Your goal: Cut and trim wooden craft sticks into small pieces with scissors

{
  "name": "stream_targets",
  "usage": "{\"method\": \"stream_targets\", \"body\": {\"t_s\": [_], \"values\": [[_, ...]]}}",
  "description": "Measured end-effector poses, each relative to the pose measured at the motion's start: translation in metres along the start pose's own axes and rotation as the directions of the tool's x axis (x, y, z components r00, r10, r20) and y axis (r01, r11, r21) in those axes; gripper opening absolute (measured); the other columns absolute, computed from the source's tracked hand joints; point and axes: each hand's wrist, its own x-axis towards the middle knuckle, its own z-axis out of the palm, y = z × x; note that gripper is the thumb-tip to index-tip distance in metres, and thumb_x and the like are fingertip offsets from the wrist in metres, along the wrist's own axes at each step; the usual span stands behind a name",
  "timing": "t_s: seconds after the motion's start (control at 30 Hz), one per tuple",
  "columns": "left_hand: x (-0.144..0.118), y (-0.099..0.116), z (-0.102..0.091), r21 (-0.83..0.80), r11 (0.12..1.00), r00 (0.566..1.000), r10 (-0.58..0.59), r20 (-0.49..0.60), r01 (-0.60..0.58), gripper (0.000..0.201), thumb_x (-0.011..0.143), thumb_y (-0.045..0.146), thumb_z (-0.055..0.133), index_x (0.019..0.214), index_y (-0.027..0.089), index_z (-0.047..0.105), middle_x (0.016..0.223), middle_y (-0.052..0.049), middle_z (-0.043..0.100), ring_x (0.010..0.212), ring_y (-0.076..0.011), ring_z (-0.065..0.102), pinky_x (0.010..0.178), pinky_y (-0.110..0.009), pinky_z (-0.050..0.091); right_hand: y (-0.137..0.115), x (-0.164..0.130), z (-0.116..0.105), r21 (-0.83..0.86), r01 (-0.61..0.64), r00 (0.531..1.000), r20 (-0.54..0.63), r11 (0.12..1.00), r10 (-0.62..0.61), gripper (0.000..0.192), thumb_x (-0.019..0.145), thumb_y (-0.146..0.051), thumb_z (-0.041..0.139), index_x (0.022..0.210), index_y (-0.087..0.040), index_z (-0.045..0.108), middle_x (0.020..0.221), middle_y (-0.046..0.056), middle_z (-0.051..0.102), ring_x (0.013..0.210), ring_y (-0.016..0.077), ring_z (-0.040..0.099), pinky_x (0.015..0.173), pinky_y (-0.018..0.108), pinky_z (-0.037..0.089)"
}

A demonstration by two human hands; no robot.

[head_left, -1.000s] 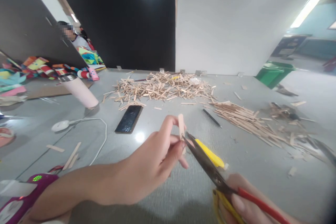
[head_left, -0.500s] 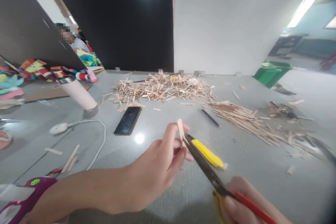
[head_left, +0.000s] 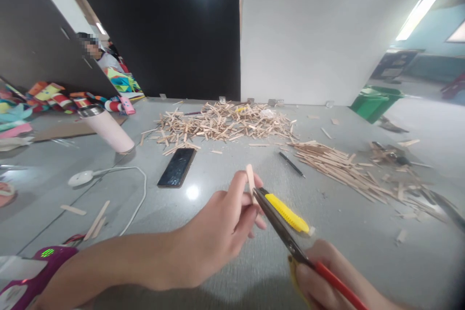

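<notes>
Above the grey bench, the left hand pinches a short stick upright between closed fingers, while the right hand grips the red-and-yellow handles of scissors, whose blades meet the stick's lower part. Behind lie a yellow knife, a phone, a pen and a stick pile.

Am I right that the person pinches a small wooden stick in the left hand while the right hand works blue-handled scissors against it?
Not quite: the scissors have red and yellow handles, not blue, as the head view shows. The rest holds: the left hand pinches the wooden stick, and the right hand works the blades against it.
</notes>
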Motion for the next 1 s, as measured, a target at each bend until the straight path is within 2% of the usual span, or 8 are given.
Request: {"method": "stream_targets", "body": {"t_s": [0.17, 0.33, 0.43, 0.5, 0.6, 0.7, 0.8, 1.0], "values": [[0.001, 0.002, -0.001, -0.012, 1.000, 1.000, 0.013, -0.003, -0.013, 0.017, 0.111, 0.024, 0.048, 0.122, 0.028, 0.036, 0.090, -0.001, 0.081, 0.070, -0.0166, 0.073, 0.056, -0.022, 0.049, 0.004, 0.014, -0.005, -0.014, 0.058, 0.994, 0.095, 0.998, -0.056, 0.073, 0.088, -0.091, 0.058, 0.063, -0.025, 0.040, 0.060, -0.007, 0.026, 0.057, 0.0119, 0.028, 0.050, 0.026, 0.032], [0.003, 0.003, -0.003, 0.022, 1.000, 1.000, 0.010, -0.005, -0.009, 0.019, 0.111, 0.024, 0.049, 0.125, 0.027, 0.036, 0.090, -0.002, 0.081, 0.069, -0.0163, 0.073, 0.055, -0.023, 0.046, 0.008, 0.004, -0.006, 0.015, 0.017, 1.000, -0.018, 1.000, -0.017, 0.061, 0.090, -0.081, 0.068, 0.071, -0.025, 0.053, 0.061, -0.007, 0.031, 0.056, 0.0127, 0.031, 0.052, 0.027, 0.034], [0.002, 0.003, -0.011, 0.070, 0.998, 0.999, -0.005, 0.042, 0.002, 0.020, 0.112, 0.026, 0.048, 0.129, 0.025, 0.037, 0.092, -0.004, 0.079, 0.072, -0.0166, 0.073, 0.057, -0.024, 0.048, -0.001, -0.002, -0.011, 0.003, -0.034, 0.998, -0.048, 0.999, 0.035, 0.052, 0.094, -0.073, 0.070, 0.080, -0.025, 0.057, 0.063, -0.005, 0.043, 0.056, 0.0125, 0.038, 0.053, 0.026, 0.037], [0.001, 0.003, -0.019, 0.124, 0.992, 0.996, -0.020, 0.090, 0.009, 0.020, 0.114, 0.029, 0.046, 0.132, 0.025, 0.039, 0.094, -0.004, 0.078, 0.078, -0.0172, 0.073, 0.064, -0.026, 0.051, -0.011, -0.003, -0.014, -0.039, -0.067, 0.998, 0.003, 0.997, 0.067, 0.051, 0.100, -0.069, 0.065, 0.079, -0.023, 0.057, 0.065, -0.004, 0.050, 0.057, 0.0115, 0.042, 0.052, 0.023, 0.038], [-0.002, 0.005, -0.034, 0.172, 0.984, 0.982, -0.068, 0.174, 0.037, 0.022, 0.116, 0.035, 0.042, 0.136, 0.027, 0.040, 0.101, -0.003, 0.075, 0.083, -0.0165, 0.074, 0.074, -0.030, 0.056, -0.025, 0.001, -0.017, -0.117, -0.096, 0.985, 0.130, 0.988, 0.111, 0.063, 0.106, -0.068, 0.054, 0.063, -0.023, 0.051, 0.054, -0.004, 0.047, 0.049, 0.0098, 0.042, 0.044, 0.021, 0.032], [-0.001, 0.010, -0.046, 0.144, 0.987, 0.959, -0.111, 0.262, 0.075, 0.017, 0.116, 0.038, 0.042, 0.129, 0.028, 0.042, 0.104, -0.002, 0.074, 0.081, -0.0164, 0.075, 0.068, -0.028, 0.057, -0.031, 0.006, -0.015, -0.109, -0.121, 0.969, 0.203, 0.987, 0.141, 0.073, 0.104, -0.075, 0.044, 0.052, -0.026, 0.042, 0.042, -0.005, 0.038, 0.039, 0.0090, 0.036, 0.037, 0.023, 0.023], [0.004, 0.013, -0.052, 0.104, 0.991, 0.941, -0.114, 0.320, 0.084, 0.012, 0.115, 0.034, 0.043, 0.123, 0.026, 0.043, 0.099, -0.002, 0.075, 0.076, -0.0172, 0.076, 0.063, -0.027, 0.056, -0.026, 0.007, -0.013, -0.060, -0.135, 0.970, 0.197, 0.989, 0.144, 0.075, 0.101, -0.081, 0.043, 0.052, -0.025, 0.044, 0.042, -0.005, 0.038, 0.037, 0.0081, 0.033, 0.036, 0.023, 0.020], [0.009, 0.012, -0.049, -0.040, 0.994, 0.944, -0.086, 0.320, 0.103, 0.020, 0.112, 0.026, 0.042, 0.132, 0.023, 0.044, 0.095, -0.004, 0.074, 0.072, -0.0182, 0.076, 0.061, -0.027, 0.057, -0.005, 0.007, -0.015, -0.005, -0.046, 0.988, 0.145, 0.999, 0.046, 0.066, 0.100, -0.084, 0.047, 0.079, -0.022, 0.052, 0.067, -0.003, 0.054, 0.058, 0.0107, 0.050, 0.056, 0.024, 0.044]]}}
